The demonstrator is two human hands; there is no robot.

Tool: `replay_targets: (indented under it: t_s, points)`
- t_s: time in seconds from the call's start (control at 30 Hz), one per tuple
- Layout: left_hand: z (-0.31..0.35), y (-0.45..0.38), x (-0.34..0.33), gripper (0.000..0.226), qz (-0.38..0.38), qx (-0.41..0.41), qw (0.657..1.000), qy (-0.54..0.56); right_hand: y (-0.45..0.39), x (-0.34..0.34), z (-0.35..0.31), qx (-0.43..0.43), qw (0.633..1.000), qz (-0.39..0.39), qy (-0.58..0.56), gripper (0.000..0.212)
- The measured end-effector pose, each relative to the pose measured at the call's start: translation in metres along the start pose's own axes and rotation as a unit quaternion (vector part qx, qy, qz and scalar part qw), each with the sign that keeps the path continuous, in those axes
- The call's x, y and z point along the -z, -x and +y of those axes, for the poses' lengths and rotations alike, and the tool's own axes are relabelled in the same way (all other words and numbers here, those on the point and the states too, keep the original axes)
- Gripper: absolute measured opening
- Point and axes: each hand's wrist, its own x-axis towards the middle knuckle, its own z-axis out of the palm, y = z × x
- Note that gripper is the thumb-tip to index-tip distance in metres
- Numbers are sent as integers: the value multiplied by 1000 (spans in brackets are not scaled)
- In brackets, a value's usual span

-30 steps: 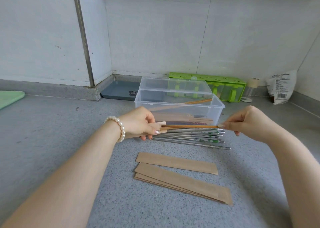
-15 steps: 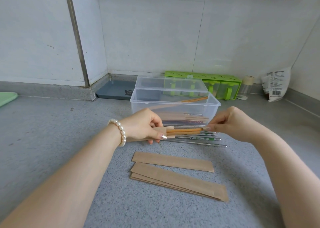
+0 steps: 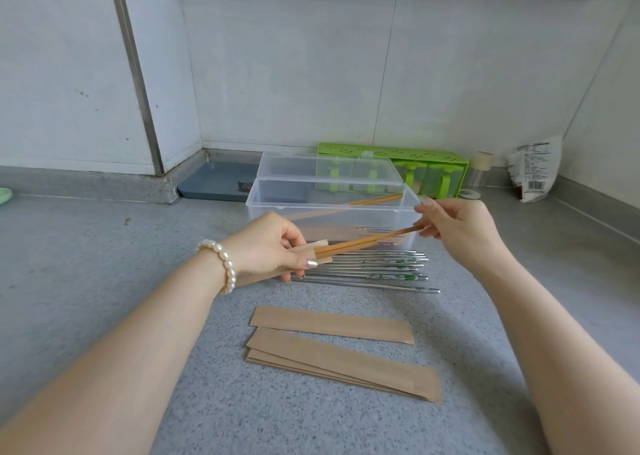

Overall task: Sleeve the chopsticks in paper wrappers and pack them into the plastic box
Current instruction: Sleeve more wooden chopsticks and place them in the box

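My left hand (image 3: 270,247) grips a brown paper wrapper (image 3: 320,248) by its open end. A pair of wooden chopsticks (image 3: 370,241) has its tips inside that wrapper and slants up to the right. My right hand (image 3: 460,226) pinches their far ends. Just behind stands the clear plastic box (image 3: 311,206), open, with wrapped chopsticks (image 3: 375,200) leaning inside it. Several metal chopsticks (image 3: 374,271) lie in a row on the counter under my hands. A stack of empty paper wrappers (image 3: 339,357) lies nearer to me.
The box's clear lid (image 3: 329,167) is hinged open behind it. A green container (image 3: 433,167), a small jar (image 3: 479,174) and a white bag (image 3: 535,174) line the back wall. A grey tray (image 3: 214,184) lies in the corner.
My right hand has moved right and up with the wooden chopsticks' ends. They now slant upward, and more of their length shows outside the wrapper than half a second ago.
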Motion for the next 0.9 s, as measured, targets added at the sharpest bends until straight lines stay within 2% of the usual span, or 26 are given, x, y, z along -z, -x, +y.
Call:
replay_targets:
  t_s: [0.1,0.33,0.57,0.9]
  points:
    - [1,0,-1,9,1,7,1000,3,-1,-4,3,-66,997,-20,-42,26]
    - [0,0,-1,11,11,14,1000,12,1,-11,4,-53,996,-70,-9,20]
    - [-1,-1,-3,8,1,17,1000,3,10,-21,-1,12,983,-177,57,20]
    - [1,-1,-7,10,-15,17,1000,1,17,-29,-5,77,961,-236,122,24]
